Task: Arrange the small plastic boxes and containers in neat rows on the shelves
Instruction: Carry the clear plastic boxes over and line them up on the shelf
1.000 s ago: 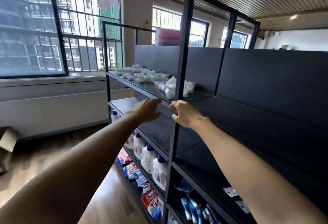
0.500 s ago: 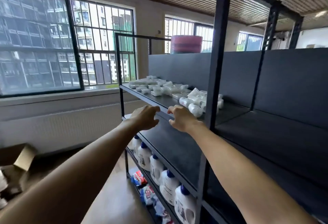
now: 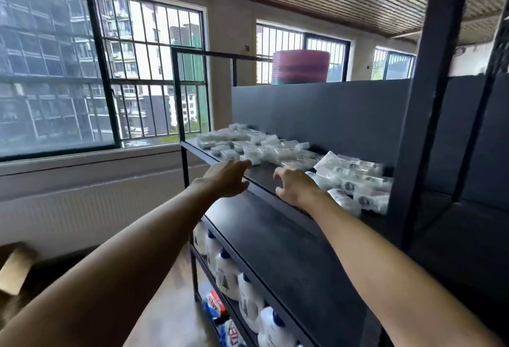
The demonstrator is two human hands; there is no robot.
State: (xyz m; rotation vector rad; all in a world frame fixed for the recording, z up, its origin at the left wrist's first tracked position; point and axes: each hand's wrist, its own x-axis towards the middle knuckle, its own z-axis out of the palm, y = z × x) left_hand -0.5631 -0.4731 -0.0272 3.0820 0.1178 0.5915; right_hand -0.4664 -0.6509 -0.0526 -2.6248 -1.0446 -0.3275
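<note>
Several small clear plastic boxes (image 3: 248, 144) lie scattered on the top shelf (image 3: 261, 174) of a black rack, with a heap of small wrapped containers (image 3: 355, 181) to their right. My left hand (image 3: 228, 178) reaches out at the shelf's front edge, fingers stretched forward, holding nothing. My right hand (image 3: 296, 185) hovers over the shelf just left of the wrapped containers, fingers loosely bent and empty. Both arms stretch in from the bottom of the view.
A black upright post (image 3: 421, 104) stands right of the containers. The bare second shelf (image 3: 275, 236) lies below. White jugs with blue caps (image 3: 248, 291) fill a lower shelf. A pink stack (image 3: 300, 66) sits behind the back panel. A cardboard box (image 3: 13, 267) is on the floor at left.
I have moved closer to the rack, and the boxes look larger. Both hands have risen from the second shelf's edge to the top shelf, and the right hand now nears the wrapped containers.
</note>
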